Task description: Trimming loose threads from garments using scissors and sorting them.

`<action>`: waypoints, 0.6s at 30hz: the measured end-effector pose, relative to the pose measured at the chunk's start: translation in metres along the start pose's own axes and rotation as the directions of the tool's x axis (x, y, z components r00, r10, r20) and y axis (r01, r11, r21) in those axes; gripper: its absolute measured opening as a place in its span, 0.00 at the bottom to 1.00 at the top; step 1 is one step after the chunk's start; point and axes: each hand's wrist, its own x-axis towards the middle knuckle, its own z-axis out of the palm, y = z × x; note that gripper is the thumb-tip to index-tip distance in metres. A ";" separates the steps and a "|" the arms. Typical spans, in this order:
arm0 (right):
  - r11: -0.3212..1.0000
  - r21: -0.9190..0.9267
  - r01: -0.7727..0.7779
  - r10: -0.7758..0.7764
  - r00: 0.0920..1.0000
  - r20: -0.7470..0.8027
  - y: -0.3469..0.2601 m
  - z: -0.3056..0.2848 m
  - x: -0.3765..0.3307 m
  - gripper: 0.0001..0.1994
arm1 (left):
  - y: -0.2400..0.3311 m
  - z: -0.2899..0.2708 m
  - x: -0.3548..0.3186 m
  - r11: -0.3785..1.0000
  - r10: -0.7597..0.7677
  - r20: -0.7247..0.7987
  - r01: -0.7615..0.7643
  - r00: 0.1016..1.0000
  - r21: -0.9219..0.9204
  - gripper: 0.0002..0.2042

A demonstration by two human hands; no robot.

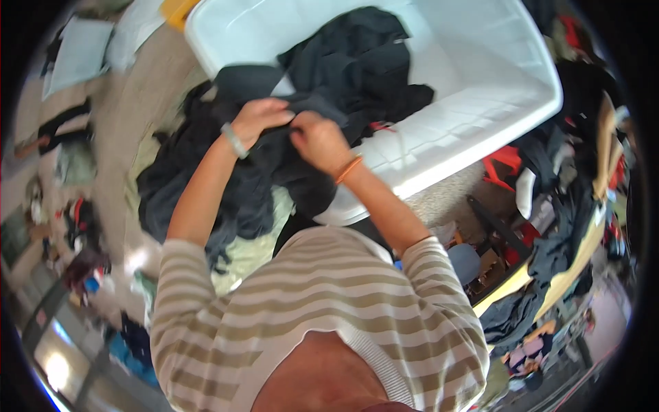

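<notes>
Both hands (261,118) (321,143) on black cloth (278,156)

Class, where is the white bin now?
In the head view, the white bin stands at upper centre and right, beside the right hand, dark clothes inside.

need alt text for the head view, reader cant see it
A left hand and right hand hold dark cloth by the edge of a white tub with black garments inside. More dark clothing lies heaped at left.

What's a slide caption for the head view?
Left fingers and right fingers on dark cloth at a white bin holding black clothing.
</notes>
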 end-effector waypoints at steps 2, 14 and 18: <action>0.999 0.032 0.029 -0.027 0.998 -0.059 -0.001 0.008 -0.002 0.07 | -0.015 -0.011 -0.002 0.996 0.036 -0.053 -0.032 0.998 0.081 0.15; 0.993 -0.119 -0.018 0.012 0.998 -0.056 -0.011 0.007 -0.006 0.15 | -0.038 -0.008 0.016 1.000 0.015 -0.068 -0.014 0.998 0.010 0.03; 0.983 -0.185 -0.010 0.016 0.999 0.034 -0.002 0.010 -0.002 0.13 | -0.040 -0.012 0.014 0.998 0.013 -0.062 -0.010 0.998 0.057 0.03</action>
